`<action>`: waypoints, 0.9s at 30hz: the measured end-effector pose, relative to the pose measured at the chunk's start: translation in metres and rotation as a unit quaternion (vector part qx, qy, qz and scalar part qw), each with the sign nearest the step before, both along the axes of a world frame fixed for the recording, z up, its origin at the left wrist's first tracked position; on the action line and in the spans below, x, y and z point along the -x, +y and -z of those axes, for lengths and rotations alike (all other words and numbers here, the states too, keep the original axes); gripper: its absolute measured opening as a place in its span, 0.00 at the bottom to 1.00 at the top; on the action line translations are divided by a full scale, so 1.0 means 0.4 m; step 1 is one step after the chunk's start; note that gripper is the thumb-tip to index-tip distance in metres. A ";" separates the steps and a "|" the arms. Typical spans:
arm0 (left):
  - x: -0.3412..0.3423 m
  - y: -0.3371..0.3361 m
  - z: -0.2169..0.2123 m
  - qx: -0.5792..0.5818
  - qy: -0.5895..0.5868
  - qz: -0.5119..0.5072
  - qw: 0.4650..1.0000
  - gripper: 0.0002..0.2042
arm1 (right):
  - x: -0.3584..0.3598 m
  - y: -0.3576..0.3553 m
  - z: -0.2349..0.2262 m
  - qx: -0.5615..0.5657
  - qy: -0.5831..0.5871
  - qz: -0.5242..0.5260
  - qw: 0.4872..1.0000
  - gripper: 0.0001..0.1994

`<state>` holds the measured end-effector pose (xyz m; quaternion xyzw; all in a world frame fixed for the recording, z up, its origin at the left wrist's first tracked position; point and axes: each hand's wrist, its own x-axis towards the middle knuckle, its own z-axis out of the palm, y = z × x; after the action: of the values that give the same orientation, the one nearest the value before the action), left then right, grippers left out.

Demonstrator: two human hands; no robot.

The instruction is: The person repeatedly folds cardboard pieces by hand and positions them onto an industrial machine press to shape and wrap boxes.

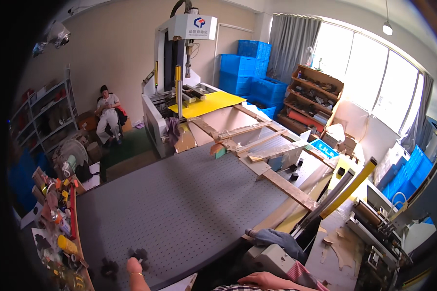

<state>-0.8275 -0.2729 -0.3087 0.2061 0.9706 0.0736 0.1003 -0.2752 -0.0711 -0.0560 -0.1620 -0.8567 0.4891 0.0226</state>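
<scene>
Grey perforated table, black knobs

- The left hand is cut off by the lower picture edge; only the wrist and part of the hand are shown.
- Whether its fingers are closed cannot be told.
- The right hand is partly cut off at the lower edge; its fingertips are hidden.
- The small black knobs on the grey perforated table are too small to be identified.
- The clutter at the table's left edge is blurred.
</scene>
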 end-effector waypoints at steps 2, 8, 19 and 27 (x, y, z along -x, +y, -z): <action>-0.080 0.158 -0.044 -0.181 -0.146 0.048 0.971 0.04 | -0.036 -0.007 0.025 0.005 -0.008 0.036 0.999 0.16; -0.638 0.569 -0.463 -0.263 -0.412 0.404 0.773 0.08 | -0.233 -0.043 -0.045 -0.103 0.047 0.133 0.985 0.16; -1.557 0.573 -0.909 -0.181 -0.294 0.876 0.338 0.11 | -0.774 -0.206 -0.149 -0.247 0.130 0.487 0.828 0.16; -1.894 0.604 -0.933 -0.118 -0.348 0.897 0.245 0.09 | -1.034 -0.300 -0.093 -0.068 0.234 0.523 0.817 0.17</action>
<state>-0.0700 -0.0315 0.0644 0.9075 0.0094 0.1142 0.4041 0.1384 -0.1910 -0.0188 -0.4641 -0.6432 0.3673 0.4859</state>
